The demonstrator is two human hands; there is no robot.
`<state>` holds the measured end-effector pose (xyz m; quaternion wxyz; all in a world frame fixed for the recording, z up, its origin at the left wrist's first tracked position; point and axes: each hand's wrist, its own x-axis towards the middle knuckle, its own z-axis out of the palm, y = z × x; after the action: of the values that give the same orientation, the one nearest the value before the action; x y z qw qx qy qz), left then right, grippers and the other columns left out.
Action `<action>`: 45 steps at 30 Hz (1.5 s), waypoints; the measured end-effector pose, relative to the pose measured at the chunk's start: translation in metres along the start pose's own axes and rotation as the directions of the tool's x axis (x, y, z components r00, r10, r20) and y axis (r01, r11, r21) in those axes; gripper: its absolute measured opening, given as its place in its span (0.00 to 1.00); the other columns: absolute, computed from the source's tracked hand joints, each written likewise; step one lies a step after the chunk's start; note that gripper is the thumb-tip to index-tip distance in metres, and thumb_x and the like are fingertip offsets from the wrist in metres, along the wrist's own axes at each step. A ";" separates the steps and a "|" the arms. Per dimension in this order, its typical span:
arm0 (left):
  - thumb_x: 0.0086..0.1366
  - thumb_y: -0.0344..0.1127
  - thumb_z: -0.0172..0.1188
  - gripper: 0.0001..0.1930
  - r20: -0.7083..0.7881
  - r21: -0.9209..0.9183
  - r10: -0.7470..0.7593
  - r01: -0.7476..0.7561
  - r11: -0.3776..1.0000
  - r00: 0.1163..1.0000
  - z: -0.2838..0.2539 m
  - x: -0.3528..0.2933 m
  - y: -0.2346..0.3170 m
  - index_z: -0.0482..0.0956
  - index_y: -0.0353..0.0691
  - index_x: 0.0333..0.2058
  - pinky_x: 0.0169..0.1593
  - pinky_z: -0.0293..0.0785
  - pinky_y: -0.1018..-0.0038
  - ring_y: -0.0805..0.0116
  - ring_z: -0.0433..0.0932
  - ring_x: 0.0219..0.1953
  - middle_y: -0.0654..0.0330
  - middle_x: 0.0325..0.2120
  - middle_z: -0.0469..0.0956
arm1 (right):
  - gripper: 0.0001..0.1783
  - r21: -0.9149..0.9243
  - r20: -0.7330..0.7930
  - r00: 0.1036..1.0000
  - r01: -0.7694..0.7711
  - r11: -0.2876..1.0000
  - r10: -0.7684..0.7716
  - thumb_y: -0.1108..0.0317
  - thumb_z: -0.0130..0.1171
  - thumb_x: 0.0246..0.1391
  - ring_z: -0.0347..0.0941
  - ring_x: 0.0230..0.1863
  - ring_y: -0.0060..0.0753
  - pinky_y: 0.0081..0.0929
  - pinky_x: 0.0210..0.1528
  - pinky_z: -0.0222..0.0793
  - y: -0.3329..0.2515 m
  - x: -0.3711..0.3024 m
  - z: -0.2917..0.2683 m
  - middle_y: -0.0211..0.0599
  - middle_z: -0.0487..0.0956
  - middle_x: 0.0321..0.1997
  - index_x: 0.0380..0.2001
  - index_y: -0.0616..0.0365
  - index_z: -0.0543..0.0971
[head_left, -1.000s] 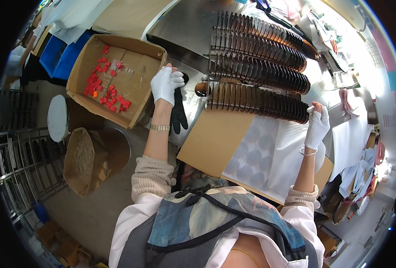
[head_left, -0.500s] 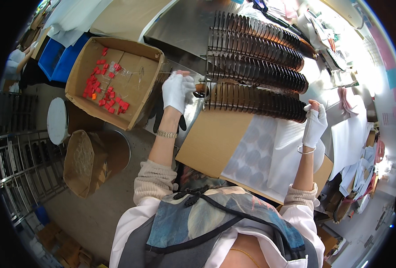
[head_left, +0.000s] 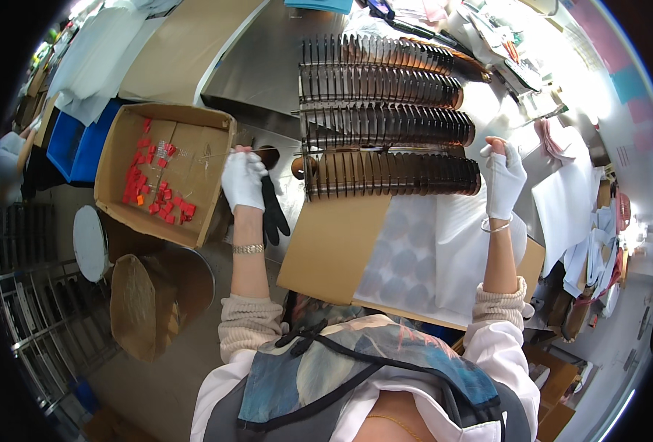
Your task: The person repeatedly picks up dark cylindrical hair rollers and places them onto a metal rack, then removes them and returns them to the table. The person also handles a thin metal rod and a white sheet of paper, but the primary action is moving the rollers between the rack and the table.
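Observation:
My left hand (head_left: 244, 180), in a white glove with bare fingertips, is closed at the right rim of a cardboard box (head_left: 212, 214). A thin, wire-like piece (head_left: 216, 154) sticks out of its fingers over the box. Just right of that hand lie a dark brown disc (head_left: 268, 157) and a black glove (head_left: 273, 210). Several rows of thin brown lens-like discs (head_left: 393, 175) stand packed on edge. My right hand (head_left: 505, 179), gloved the same way, is curled beside the right end of the nearest row, apart from it; anything in its fingers is hidden.
Small red pieces (head_left: 166, 205) and clear thin strands lie in the cardboard box. Blue bins (head_left: 83, 144) stand behind it at left. A cardboard sheet (head_left: 330, 247) and white film (head_left: 459, 243) lie before the rows. A bag-lined drum (head_left: 146, 306) stands on the floor.
My left hand has moved left from the rows' left end to the box rim, with the thin piece. My right hand has come off the nearest row's right end. The view has shifted.

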<state>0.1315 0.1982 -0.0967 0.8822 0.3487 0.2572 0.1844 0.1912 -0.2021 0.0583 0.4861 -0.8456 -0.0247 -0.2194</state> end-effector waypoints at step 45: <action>0.71 0.38 0.52 0.11 0.079 0.251 -0.058 0.037 0.967 0.995 0.007 -0.006 -0.007 0.73 0.34 0.42 0.26 0.72 0.78 0.70 0.76 0.24 0.57 0.28 0.78 | 0.33 0.251 0.775 0.234 0.739 0.625 -0.587 0.45 0.39 0.68 0.64 0.65 0.56 0.44 0.66 0.58 -0.011 0.059 0.068 0.51 0.68 0.65 0.60 0.63 0.70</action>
<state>0.1322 0.1868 -0.0952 0.8458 0.4581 0.2485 0.1143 0.2649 -0.1493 0.0610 0.2041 -0.7896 -0.5786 0.0011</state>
